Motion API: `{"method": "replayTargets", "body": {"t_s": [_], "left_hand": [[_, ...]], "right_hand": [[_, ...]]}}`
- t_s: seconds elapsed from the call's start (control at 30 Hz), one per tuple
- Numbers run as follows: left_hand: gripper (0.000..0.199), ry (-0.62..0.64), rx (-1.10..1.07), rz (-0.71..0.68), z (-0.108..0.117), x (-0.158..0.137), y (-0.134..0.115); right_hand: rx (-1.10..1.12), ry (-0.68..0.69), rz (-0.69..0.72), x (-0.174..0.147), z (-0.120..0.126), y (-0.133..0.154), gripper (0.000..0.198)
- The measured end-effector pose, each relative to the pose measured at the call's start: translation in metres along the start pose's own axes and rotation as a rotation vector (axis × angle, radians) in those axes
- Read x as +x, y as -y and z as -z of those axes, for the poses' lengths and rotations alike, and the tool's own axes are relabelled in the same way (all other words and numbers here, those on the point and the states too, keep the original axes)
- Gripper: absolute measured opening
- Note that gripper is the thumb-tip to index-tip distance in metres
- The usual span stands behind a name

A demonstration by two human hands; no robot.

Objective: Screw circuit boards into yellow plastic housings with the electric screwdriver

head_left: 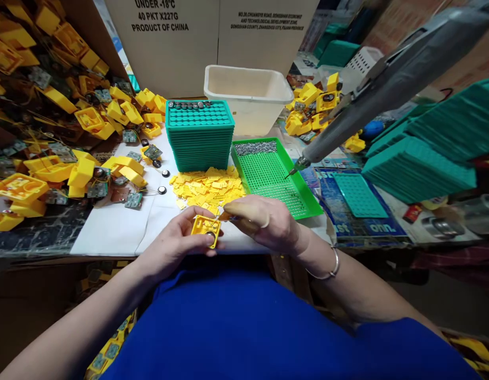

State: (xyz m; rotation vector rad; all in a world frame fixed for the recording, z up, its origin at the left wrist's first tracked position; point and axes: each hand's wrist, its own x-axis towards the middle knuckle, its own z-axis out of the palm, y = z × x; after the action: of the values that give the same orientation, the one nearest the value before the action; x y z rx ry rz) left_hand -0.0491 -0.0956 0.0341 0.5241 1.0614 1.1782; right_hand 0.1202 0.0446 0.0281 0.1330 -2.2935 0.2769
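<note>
My left hand (183, 235) grips a small yellow plastic case (200, 225), its open side facing up. A round dark part (210, 235) sits in the case under my left thumb. My right hand (264, 219), with pale covers on some fingers, is closed at the case's upper right edge. Whatever its fingertips pinch is too small and hidden to make out. Just beyond both hands lies a heap of flat yellow plastic pieces (208, 187). Thin wires join loose circuit boards (134, 199) to round discs (162, 190) on the white sheet at left.
A teal tray stack (200, 148) stands behind the heap, near a white tub (248, 100). A green perforated tray (307, 203) holds small metal screws (256, 148). An electric screwdriver (347, 111) hangs over it from the upper right. Yellow cases (86, 174) pile up at left.
</note>
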Motion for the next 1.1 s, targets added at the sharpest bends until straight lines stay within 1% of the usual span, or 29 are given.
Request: {"method": "replayTargets", "body": {"t_s": [0.07,0.13,0.2,0.3,0.37,0.47,0.53,0.67,0.77,0.87,1.0,1.1], "left_hand": [[0.033,-0.104,-0.011,-0.096,-0.006,0.004,0.004],[0.033,-0.14,-0.047,-0.145,-0.009,0.007,0.006],[0.034,-0.112,-0.077,-0.153,-0.009,0.008,0.007],[0.037,-0.006,-0.111,-0.134,-0.005,0.009,0.005],[0.036,0.061,-0.129,-0.128,-0.002,0.008,0.004],[0.036,0.088,-0.124,-0.137,0.0,0.007,0.002],[0.039,0.061,-0.09,-0.129,0.0,0.006,0.002],[0.04,0.018,-0.036,-0.085,0.0,0.008,0.003],[0.04,-0.006,0.003,-0.085,-0.001,0.01,0.004],[0.037,-0.05,0.085,-0.149,-0.002,0.012,0.007],[0.029,-0.094,0.124,-0.239,-0.003,0.012,0.01],[0.025,-0.162,0.16,-0.277,-0.007,0.013,0.011]], "right_hand": [[0.0,-0.05,-0.049,-0.002,-0.002,0.007,0.028],[0.003,-0.071,-0.074,-0.003,-0.005,0.014,0.029],[0.011,-0.075,-0.083,-0.005,-0.008,0.02,0.03],[0.012,-0.075,-0.072,-0.006,-0.011,0.025,0.029],[0.002,-0.07,-0.057,-0.007,-0.011,0.026,0.027],[-0.008,-0.053,-0.029,-0.01,-0.01,0.025,0.025],[-0.012,-0.026,-0.003,-0.011,-0.008,0.024,0.023],[0.019,0.071,-0.017,-0.01,-0.004,0.025,0.021],[-0.022,0.062,0.069,-0.007,-0.004,0.027,0.019],[-0.052,0.056,0.131,-0.005,-0.007,0.028,0.019],[-0.01,0.079,0.094,-0.004,-0.009,0.03,0.012],[-0.012,0.071,0.003,-0.004,-0.009,0.031,0.012]]}}
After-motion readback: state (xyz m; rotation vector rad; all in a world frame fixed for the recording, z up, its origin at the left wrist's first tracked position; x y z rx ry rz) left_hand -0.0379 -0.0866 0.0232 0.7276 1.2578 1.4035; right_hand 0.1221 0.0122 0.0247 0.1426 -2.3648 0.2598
